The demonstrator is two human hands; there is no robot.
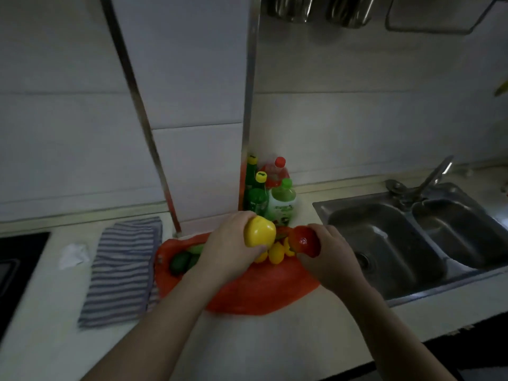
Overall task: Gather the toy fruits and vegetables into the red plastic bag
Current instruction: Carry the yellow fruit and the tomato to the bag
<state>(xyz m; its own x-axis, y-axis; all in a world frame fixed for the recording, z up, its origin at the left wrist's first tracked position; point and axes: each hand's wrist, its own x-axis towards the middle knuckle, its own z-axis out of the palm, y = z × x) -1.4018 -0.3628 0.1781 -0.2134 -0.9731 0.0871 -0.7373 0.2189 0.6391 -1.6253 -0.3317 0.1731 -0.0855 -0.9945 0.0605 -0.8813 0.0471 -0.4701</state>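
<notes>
The red plastic bag (264, 290) lies flat on the pale counter, under both of my hands. My left hand (231, 247) grips a round yellow toy fruit (259, 231) above the bag. A red toy fruit (305, 241) is held in my right hand (328, 259), close beside the yellow one. Between and below them sit small yellow toy pieces (276, 252). Dark green toy vegetables (181, 262) rest at the bag's left end. Whether those pieces are inside the bag or on top of it I cannot tell.
A striped cloth (121, 270) lies left of the bag, with a crumpled white tissue (72, 255) beside it and a black hob (16, 270) at the far left. Several bottles (270, 193) stand behind the bag. A steel double sink (412, 243) with a tap is on the right.
</notes>
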